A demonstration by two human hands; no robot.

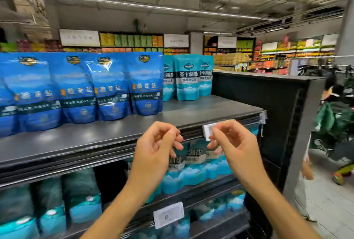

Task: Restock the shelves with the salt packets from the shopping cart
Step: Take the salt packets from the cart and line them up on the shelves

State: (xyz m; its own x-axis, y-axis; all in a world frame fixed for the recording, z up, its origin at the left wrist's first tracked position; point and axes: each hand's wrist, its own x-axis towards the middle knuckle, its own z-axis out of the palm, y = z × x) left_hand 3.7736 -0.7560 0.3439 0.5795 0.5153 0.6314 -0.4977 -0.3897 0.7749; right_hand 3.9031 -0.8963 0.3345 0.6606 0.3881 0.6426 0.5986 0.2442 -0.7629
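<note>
Several dark blue salt packets [80, 87] stand upright in a row on the left of the top shelf [191, 112]. Three teal salt packets [186, 78] stand at the back of that shelf, right of the blue ones. More teal packets [197, 169] fill the shelf below. My left hand [155, 148] and my right hand [231, 143] hover side by side in front of the top shelf's front edge, fingers loosely curled, holding nothing. The shopping cart is out of view.
A white price tag [207, 130] hangs on the shelf edge behind my right fingers, another price tag [168, 214] sits lower down. A black end panel [283, 104] closes the shelf on the right. A person [310, 162] stands in the aisle at the right.
</note>
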